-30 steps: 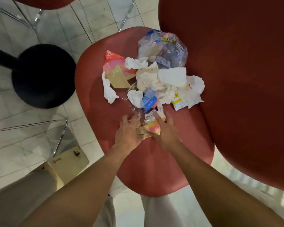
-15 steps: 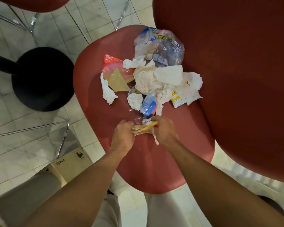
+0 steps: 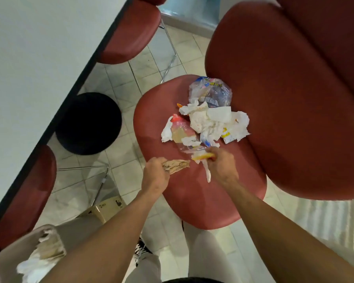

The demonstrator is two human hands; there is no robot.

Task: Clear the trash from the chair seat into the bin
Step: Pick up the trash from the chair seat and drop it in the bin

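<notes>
While both hands hover over the red chair seat (image 3: 192,201), the left hand (image 3: 154,176) grips a crumpled brown wrapper (image 3: 177,165) and the right hand (image 3: 221,166) pinches a yellow wrapper (image 3: 202,156); remaining trash pile (image 3: 208,119) lies just beyond.

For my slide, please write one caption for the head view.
Left hand and right hand each grip trash above the littered chair seat.

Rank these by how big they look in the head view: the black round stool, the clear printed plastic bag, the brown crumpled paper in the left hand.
Largest to smallest:
1. Black round stool, though it sits lower, farther from the camera.
2. Clear printed plastic bag.
3. Brown crumpled paper, partly hidden in the left hand.
</notes>
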